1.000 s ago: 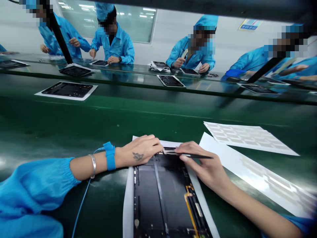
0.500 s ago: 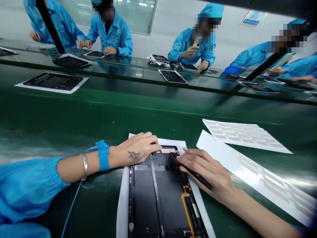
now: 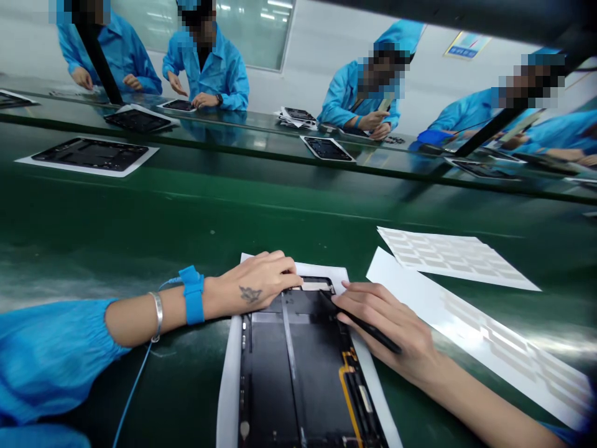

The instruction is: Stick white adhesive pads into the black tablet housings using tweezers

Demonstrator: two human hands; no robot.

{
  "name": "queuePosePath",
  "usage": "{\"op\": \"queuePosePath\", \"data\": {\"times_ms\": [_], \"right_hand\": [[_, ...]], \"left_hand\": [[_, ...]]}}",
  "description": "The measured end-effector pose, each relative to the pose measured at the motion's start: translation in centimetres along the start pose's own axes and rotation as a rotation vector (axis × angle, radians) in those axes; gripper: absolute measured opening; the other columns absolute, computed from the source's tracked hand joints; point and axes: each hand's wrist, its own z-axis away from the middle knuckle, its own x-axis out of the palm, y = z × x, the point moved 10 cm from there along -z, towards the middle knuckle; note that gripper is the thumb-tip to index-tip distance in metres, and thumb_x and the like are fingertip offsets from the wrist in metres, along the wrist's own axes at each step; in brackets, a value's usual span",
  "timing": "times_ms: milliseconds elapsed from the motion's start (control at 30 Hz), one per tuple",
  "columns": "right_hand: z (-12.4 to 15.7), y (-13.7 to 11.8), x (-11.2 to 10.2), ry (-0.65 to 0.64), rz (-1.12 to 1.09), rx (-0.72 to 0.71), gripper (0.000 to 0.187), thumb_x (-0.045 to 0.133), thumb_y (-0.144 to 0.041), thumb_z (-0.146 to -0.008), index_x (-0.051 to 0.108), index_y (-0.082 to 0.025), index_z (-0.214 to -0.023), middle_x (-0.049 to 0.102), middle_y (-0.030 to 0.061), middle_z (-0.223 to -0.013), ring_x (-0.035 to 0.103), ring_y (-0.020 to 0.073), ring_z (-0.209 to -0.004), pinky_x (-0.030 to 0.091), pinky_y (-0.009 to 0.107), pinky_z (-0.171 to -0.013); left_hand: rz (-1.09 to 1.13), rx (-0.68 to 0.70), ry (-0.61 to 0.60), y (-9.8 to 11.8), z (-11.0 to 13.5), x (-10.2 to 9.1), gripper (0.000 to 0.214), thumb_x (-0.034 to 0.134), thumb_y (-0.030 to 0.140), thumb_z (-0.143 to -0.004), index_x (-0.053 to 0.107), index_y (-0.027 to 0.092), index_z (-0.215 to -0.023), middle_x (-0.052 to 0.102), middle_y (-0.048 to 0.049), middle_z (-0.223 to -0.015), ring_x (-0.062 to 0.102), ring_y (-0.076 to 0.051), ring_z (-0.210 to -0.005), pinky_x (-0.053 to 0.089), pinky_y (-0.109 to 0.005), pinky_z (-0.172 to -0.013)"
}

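An opened tablet housing [image 3: 312,361], black inside with an orange flex cable [image 3: 347,398] along its right side, lies on a white sheet [image 3: 228,386] before me. My left hand [image 3: 263,280] rests over its top left corner, fingers bent and pressed together against the upper edge. Those fingertips touch the left end of a pale strip [image 3: 316,287] there; what lies under them is hidden. Closed in a pen-like grip, my right hand [image 3: 392,317] holds slim black tweezers [image 3: 373,331]. Their tip points into the housing just below the strip.
To the right lie a sheet of pale stickers [image 3: 457,249] and a second, longer sticker sheet [image 3: 420,292]. Another tablet housing [image 3: 88,154] sits at the far left. Across the bench, several co-workers in blue handle similar parts. A blue cord [image 3: 135,386] trails from my left wrist band.
The view has shifted slightly. Both my hands keep nearly the same place on the housing. Across the bench, two co-workers on the left have drawn their hands apart, and another has lowered a hand.
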Motion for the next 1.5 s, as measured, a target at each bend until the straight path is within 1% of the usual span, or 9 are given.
{"op": "queuePosePath", "data": {"times_ms": [233, 333, 433, 500, 667, 833, 1000, 1367, 1500], "right_hand": [[0.2, 0.2, 0.1, 0.008, -0.050, 0.013, 0.027, 0.060, -0.003, -0.088, 0.060, -0.016, -0.111, 0.070, 0.0084, -0.085, 0.067, 0.0242, -0.091, 0.059, 0.041, -0.079], [0.2, 1.3, -0.4, 0.064, -0.141, 0.084, 0.023, 0.058, -0.005, -0.089, 0.061, -0.019, -0.108, 0.069, 0.0068, -0.084, 0.067, 0.0236, -0.088, 0.058, 0.039, -0.074], [0.4, 2.5, -1.2, 0.130, -0.153, 0.163, 0.023, 0.056, -0.005, -0.090, 0.062, -0.021, -0.104, 0.068, 0.0062, -0.085, 0.066, 0.0218, -0.082, 0.057, 0.037, -0.070], [0.3, 2.3, -1.3, 0.110, -0.111, 0.133, 0.024, 0.057, -0.005, -0.089, 0.061, -0.021, -0.107, 0.068, 0.0069, -0.087, 0.065, 0.0217, -0.083, 0.057, 0.038, -0.074], [0.3, 0.3, 0.0, -0.039, 0.022, -0.039, 0.024, 0.061, -0.007, -0.088, 0.061, -0.014, -0.110, 0.069, 0.0104, -0.089, 0.065, 0.0242, -0.091, 0.059, 0.039, -0.079], [0.5, -0.6, 0.7, -0.040, 0.100, -0.119, 0.022, 0.058, -0.004, -0.089, 0.061, -0.010, -0.110, 0.070, 0.0099, -0.086, 0.065, 0.0232, -0.090, 0.060, 0.036, -0.080], [0.7, -0.7, 0.3, 0.013, 0.084, -0.115, 0.025, 0.059, -0.003, -0.088, 0.060, -0.011, -0.112, 0.069, 0.0101, -0.087, 0.067, 0.0233, -0.092, 0.061, 0.037, -0.082], [0.3, -0.6, 0.5, -0.013, 0.035, -0.080, 0.025, 0.056, -0.004, -0.089, 0.060, -0.013, -0.113, 0.068, 0.0079, -0.086, 0.068, 0.0209, -0.087, 0.061, 0.038, -0.083], [0.2, -0.2, 0.2, -0.007, -0.007, -0.041, 0.028, 0.058, -0.005, -0.088, 0.062, -0.017, -0.113, 0.069, 0.0074, -0.084, 0.068, 0.0224, -0.086, 0.061, 0.038, -0.078]], "left_hand": [[-0.010, 0.003, -0.001, 0.0, 0.0, 0.0, 0.028, 0.042, 0.004, -0.094, 0.060, 0.017, -0.111, 0.062, -0.0062, -0.112, 0.052, -0.019, -0.096, 0.046, -0.030, -0.082], [-0.019, 0.005, 0.000, 0.1, 0.1, -0.1, 0.029, 0.042, 0.003, -0.093, 0.060, 0.016, -0.112, 0.061, -0.0068, -0.114, 0.052, -0.019, -0.097, 0.046, -0.030, -0.083], [-0.035, 0.009, -0.001, 0.1, 0.1, -0.1, 0.030, 0.042, 0.003, -0.094, 0.060, 0.016, -0.113, 0.062, -0.0070, -0.114, 0.053, -0.019, -0.096, 0.046, -0.031, -0.082], [-0.043, 0.014, 0.002, 0.1, 0.1, -0.1, 0.029, 0.043, 0.004, -0.094, 0.060, 0.016, -0.115, 0.062, -0.0072, -0.114, 0.053, -0.020, -0.096, 0.046, -0.031, -0.082], [-0.056, 0.018, 0.012, 0.1, 0.0, 0.0, 0.030, 0.044, 0.004, -0.094, 0.060, 0.016, -0.116, 0.061, -0.0073, -0.115, 0.052, -0.020, -0.096, 0.046, -0.031, -0.084], [-0.058, 0.014, 0.010, 0.1, 0.0, 0.0, 0.029, 0.043, 0.005, -0.094, 0.061, 0.016, -0.115, 0.061, -0.0069, -0.114, 0.052, -0.019, -0.096, 0.046, -0.030, -0.082], [-0.052, 0.002, 0.003, 0.0, 0.0, 0.0, 0.029, 0.042, 0.007, -0.095, 0.061, 0.017, -0.114, 0.060, -0.0069, -0.113, 0.052, -0.019, -0.095, 0.046, -0.029, -0.080], [-0.048, 0.005, -0.001, 0.1, 0.1, 0.0, 0.030, 0.040, 0.006, -0.096, 0.061, 0.017, -0.115, 0.060, -0.0071, -0.114, 0.052, -0.018, -0.095, 0.046, -0.030, -0.081], [-0.052, 0.014, 0.009, 0.1, 0.1, 0.0, 0.030, 0.041, 0.005, -0.095, 0.061, 0.016, -0.114, 0.061, -0.0070, -0.114, 0.052, -0.019, -0.096, 0.046, -0.030, -0.081]]}}
